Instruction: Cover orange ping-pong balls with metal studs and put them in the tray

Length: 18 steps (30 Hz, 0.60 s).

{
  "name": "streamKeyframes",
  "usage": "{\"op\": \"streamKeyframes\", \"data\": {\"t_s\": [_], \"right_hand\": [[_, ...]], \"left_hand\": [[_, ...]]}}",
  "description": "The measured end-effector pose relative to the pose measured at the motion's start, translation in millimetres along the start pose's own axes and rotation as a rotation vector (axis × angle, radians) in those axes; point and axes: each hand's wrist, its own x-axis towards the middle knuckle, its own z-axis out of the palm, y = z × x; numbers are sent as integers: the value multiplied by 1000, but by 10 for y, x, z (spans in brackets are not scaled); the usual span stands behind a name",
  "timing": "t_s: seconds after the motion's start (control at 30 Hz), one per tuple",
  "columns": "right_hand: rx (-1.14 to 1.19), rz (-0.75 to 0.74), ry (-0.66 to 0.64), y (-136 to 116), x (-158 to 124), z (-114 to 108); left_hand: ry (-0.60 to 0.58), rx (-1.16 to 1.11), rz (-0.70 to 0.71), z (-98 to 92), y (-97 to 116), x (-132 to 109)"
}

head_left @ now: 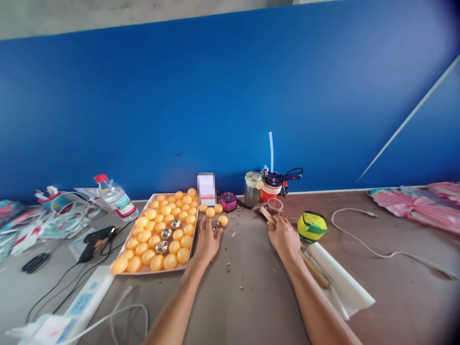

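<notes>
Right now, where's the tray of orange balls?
In the head view, the tray sits left of centre, between the left hand and the red-capped bottle.

The left hand (pixel 206 242) is palm down, with a tray (pixel 153 197) of orange balls left of its fingers and loose orange balls (pixel 210 212) just beyond them. The right hand (pixel 285 239) has bent fingers at the near end of a wooden strip (pixel 266 213), with a yellow-green case (pixel 312 226) to their right. Between both hands' fingers, small metal pieces (pixel 229 264) lie scattered.
</notes>
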Motion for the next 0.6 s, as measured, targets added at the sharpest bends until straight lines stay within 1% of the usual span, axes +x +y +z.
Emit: {"op": "streamKeyframes", "data": {"t_s": [0.2,0.37,0.5,0.6], "right_hand": [[-40,19,-33,30,32,73],[-81,106,-85,38,66,185],[-63,102,-74,47,72,212],[-20,96,-58,56,70,193]], "left_hand": [[1,102,7,50,15,107],[29,163,116,39,22,108],[125,97,130,-8,45,131],[192,60,152,-3,44,142]]}}
